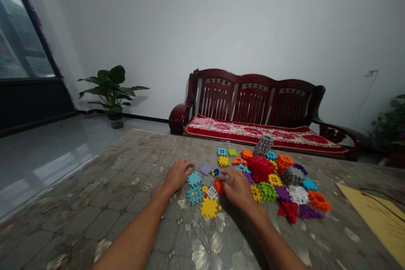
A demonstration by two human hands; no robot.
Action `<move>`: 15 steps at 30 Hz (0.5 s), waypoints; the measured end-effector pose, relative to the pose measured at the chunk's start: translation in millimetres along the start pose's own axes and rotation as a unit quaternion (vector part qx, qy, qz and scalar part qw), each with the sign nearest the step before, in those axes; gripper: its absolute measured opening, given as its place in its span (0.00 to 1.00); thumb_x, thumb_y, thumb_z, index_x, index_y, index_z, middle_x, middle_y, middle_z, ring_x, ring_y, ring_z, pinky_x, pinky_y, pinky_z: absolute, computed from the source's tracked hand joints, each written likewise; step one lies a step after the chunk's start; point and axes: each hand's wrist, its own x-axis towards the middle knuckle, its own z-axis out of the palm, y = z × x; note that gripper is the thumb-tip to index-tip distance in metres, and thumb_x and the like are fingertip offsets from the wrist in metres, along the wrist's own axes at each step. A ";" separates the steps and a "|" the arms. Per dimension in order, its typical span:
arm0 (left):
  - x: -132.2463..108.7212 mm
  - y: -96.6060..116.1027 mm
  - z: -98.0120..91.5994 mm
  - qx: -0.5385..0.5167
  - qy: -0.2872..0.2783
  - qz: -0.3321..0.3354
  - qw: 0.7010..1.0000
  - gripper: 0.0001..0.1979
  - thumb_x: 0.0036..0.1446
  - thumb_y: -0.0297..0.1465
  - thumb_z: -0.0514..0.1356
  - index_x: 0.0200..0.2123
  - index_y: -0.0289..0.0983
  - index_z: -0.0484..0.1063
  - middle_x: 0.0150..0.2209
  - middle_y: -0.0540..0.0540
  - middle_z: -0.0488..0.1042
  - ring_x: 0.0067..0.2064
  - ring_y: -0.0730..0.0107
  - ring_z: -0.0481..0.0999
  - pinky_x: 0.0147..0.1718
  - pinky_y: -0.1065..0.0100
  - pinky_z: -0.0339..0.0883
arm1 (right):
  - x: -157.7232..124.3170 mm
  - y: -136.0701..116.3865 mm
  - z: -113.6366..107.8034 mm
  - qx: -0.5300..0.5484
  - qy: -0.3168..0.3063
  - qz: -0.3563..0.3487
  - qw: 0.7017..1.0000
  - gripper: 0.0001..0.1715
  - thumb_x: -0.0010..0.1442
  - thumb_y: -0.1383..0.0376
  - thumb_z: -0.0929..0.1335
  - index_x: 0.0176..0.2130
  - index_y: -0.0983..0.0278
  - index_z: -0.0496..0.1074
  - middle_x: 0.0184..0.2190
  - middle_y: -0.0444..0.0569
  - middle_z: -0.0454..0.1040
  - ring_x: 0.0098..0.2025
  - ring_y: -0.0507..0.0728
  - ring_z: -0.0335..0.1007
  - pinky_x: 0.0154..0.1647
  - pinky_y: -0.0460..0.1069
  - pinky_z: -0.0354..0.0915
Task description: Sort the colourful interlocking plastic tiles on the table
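Several colourful interlocking plastic tiles (262,171) lie scattered on a table with a grey patterned cloth (126,194). My left hand (179,173) rests on the cloth with its fingers curled, just left of a teal tile (194,178); I see nothing in it. My right hand (238,189) hovers over the tiles, fingers bent down, its fingertips beside a red tile (219,185) and a small white grid tile (211,193). A yellow tile (209,207) lies nearest to me, between my forearms.
A yellow sheet (376,215) lies at the table's right edge. Beyond the table stands a dark wooden bench with a red cushion (259,112). A potted plant (112,93) sits by the wall at left, near a window.
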 end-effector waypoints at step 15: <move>0.2 -3.1 0.0 -0.019 0.007 0.005 1.000 0.12 0.58 0.28 0.56 0.43 0.40 0.77 0.47 0.45 0.76 0.51 0.63 0.72 0.55 0.63 0.61 | -17.8 -11.1 4.7 -0.054 -0.053 -0.064 0.995 0.17 0.65 0.62 0.64 0.52 0.59 0.72 0.51 0.50 0.75 0.52 0.60 0.66 0.55 0.51 0.58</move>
